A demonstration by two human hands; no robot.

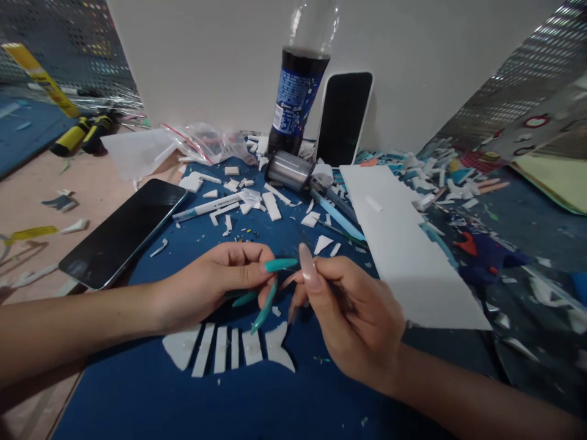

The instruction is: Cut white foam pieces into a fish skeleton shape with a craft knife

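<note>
My left hand (pixel 229 278), with long teal nails, is closed in a pinch in front of me. Facing it, my right hand (pixel 355 311), with long pale nails, pinches too. Between the two sets of fingertips runs a fine, barely visible strand (pixel 290 269); its ends are hidden in the fingers. Just below lies a fish shape cut from white board into several separate pieces: a head (pixel 182 347), straight strips (pixel 221 349) and a forked tail (pixel 279 347). The teal nails hang over the tail end, and small shiny spots show on some pieces.
A dark cutting mat (pixel 183 403) lies underneath. Around it are a phone (pixel 126 232), a pen (pixel 208 206), a spool (pixel 288 171), a soda bottle (pixel 298 91), an upright phone (pixel 345 119), a white board (pixel 413 256), a plastic bag (pixel 211 145) and many white scraps.
</note>
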